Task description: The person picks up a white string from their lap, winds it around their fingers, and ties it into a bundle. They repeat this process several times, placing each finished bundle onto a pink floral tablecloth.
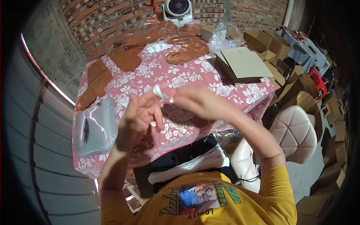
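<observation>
White string (158,92) is wound in several turns around the raised fingers of my left hand (140,116). That hand is held palm up above the table's front part, its lower fingers curled, and a bit of white shows between them. Close beside the wound string is my right hand (200,102), its fingers bent together and blurred by motion. Whatever they pinch does not show. Across my lap lies a thick bundle of long white strings (193,164).
A pink flowered tablecloth (150,80) covers the table. Clear plastic bags (96,129) lie at its left, brown shiny pouches (187,48) at the back, and beige card sheets (245,63) at the right. A fan (177,9), cardboard boxes (268,43) and a white padded chair (294,135) stand around.
</observation>
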